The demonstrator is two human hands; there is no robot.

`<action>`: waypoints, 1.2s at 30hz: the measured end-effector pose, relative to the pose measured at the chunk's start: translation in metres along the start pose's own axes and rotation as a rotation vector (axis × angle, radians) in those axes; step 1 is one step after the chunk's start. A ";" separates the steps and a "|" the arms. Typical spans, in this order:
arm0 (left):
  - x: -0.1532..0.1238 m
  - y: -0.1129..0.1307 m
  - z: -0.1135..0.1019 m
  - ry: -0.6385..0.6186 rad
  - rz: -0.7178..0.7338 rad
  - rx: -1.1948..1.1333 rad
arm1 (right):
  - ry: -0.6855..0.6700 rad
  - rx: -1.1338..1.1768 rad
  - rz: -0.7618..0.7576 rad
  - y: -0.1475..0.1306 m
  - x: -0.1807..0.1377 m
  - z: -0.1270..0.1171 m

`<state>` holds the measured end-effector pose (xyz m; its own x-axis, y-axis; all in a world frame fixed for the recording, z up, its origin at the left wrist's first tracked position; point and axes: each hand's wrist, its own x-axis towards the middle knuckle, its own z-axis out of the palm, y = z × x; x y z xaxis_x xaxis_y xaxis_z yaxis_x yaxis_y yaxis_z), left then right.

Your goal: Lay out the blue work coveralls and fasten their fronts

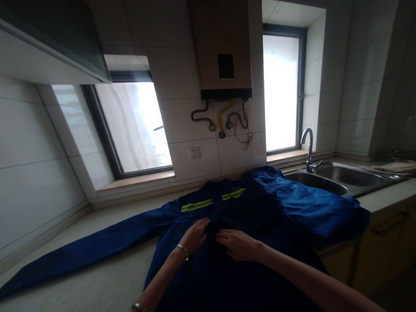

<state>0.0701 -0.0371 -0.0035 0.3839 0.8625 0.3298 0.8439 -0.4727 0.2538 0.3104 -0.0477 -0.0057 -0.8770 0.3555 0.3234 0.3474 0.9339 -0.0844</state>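
A dark blue work jacket [195, 273] with yellow-green striped bands across the chest lies spread on the counter, one sleeve stretched out to the left. My left hand [194, 237] is at the middle of its front, fingers bent onto the cloth by the opening. Just to the right, my right hand [238, 245] pinches the dark fabric of the front with thumb and fingertips. The exact edge or fastening between the two hands is too dark to make out. Bunched brighter blue cloth [315, 208] lies on the right; I cannot tell whether it belongs to the jacket.
The pale counter [94, 268] runs along a tiled wall. A double steel sink [354, 175] with a faucet [308, 149] is at the right, partly bordered by the blue cloth. A water heater [224, 47] with hoses hangs above. A wall cabinet [58, 47] juts out at upper left.
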 end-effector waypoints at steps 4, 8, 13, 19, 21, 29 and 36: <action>0.003 -0.008 0.019 0.083 -0.100 -0.212 | -0.023 -0.092 0.061 0.001 0.008 0.003; -0.002 -0.007 0.018 0.131 -0.196 -0.473 | 0.030 -0.141 0.153 0.002 0.010 0.007; -0.001 -0.003 0.013 0.161 -0.265 -0.647 | 0.040 -0.152 0.195 0.006 0.015 0.013; -0.001 0.006 0.013 0.128 -0.190 -0.537 | 0.083 -0.170 0.171 0.012 0.015 0.017; -0.001 0.012 0.012 0.121 -0.138 -0.501 | 0.120 -0.173 0.165 0.012 0.013 0.016; -0.002 0.030 0.006 0.096 -0.088 -0.473 | 0.178 -0.202 0.119 0.012 0.006 0.022; -0.004 0.044 -0.005 0.073 -0.060 -0.446 | 0.363 -0.143 0.141 0.013 0.001 0.025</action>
<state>0.1038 -0.0620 0.0110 0.2983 0.8835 0.3612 0.6139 -0.4674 0.6362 0.3053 -0.0344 -0.0296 -0.6527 0.4189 0.6313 0.5207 0.8533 -0.0277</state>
